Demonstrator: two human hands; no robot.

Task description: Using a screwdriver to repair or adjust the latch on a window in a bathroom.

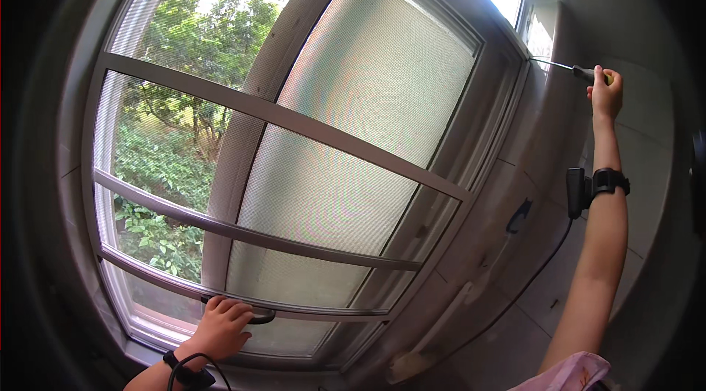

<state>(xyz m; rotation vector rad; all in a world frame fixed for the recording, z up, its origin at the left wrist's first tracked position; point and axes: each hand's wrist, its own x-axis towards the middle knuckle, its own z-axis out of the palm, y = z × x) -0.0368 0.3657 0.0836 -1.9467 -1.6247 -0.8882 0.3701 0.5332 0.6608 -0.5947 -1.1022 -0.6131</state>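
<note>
At the upper right, my right hand (606, 94) is closed round the dark handle of a screwdriver (562, 66). The screwdriver's thin metal shaft points left, and its tip meets the edge of the window frame (523, 71). At the lower left my left hand (220, 326) has its fingers curled at the lowest metal bar (323, 309) of the window. A dark curved piece (263, 316) sticks out from under those fingers on both sides; its kind cannot be made out.
Metal crossbars (294, 123) span the window in front of a frosted pane (368, 75). Green trees (191, 45) show outside. A blue hook (520, 216) sits on the tiled wall at right. A cable (540, 270) runs down from the band (609, 181) on my right wrist.
</note>
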